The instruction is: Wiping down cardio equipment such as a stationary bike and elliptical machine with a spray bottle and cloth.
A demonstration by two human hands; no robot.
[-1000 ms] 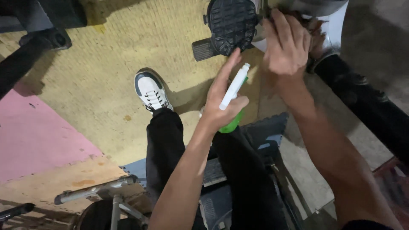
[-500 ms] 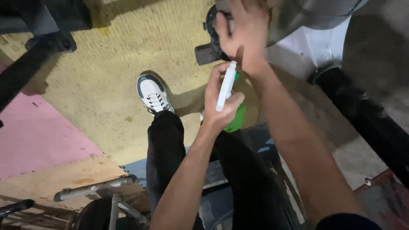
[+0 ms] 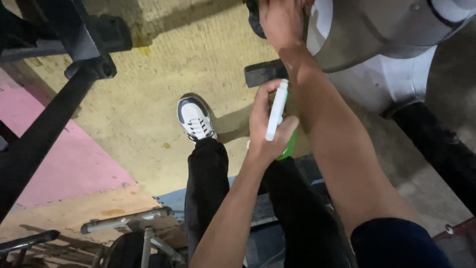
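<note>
Left hand (image 3: pixel 265 126) grasps a white marker-like tube (image 3: pixel 276 111), fingers wrapped round it, held upright over the lap just beside the right forearm, with a green object (image 3: pixel 289 147) behind the palm, touching or held I cannot tell. Right hand (image 3: pixel 280 20) reaches up to the top edge against a grey metal drum (image 3: pixel 377 30) and a dark ribbed part, its grip cut off so I cannot tell if clenched. Below: white sneaker (image 3: pixel 194 118) on yellow floor (image 3: pixel 148 99), black trousers (image 3: pixel 206 183), pink mat (image 3: pixel 64 164).
</note>
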